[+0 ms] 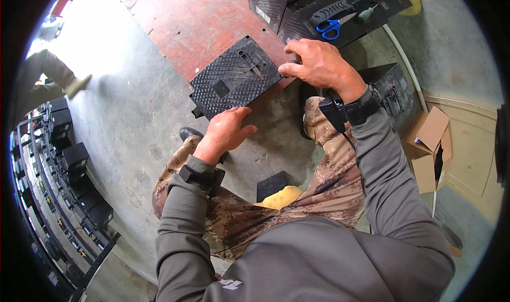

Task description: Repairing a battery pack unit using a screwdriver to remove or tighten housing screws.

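Two hands work a ribbed, square black plastic panel (pixel 234 78) lying flat: left hand (pixel 226 131) open-fingered on its near edge, right hand (pixel 317 63) pinching its right corner.

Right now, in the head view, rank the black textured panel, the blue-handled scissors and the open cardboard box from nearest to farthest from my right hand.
1. Black textured panel: touching the right hand, on its left.
2. Blue-handled scissors: just beyond the hand, on the black case.
3. Open cardboard box: far right, on the floor.

Right hand (pixel 319 66) covers the black ribbed panel's (pixel 234 76) far corner, fingertips tucked out of sight; the yellow disc (pixel 411 2) slips behind the toolbox (pixel 345 10); racks (pixel 58 158) at left blur away.
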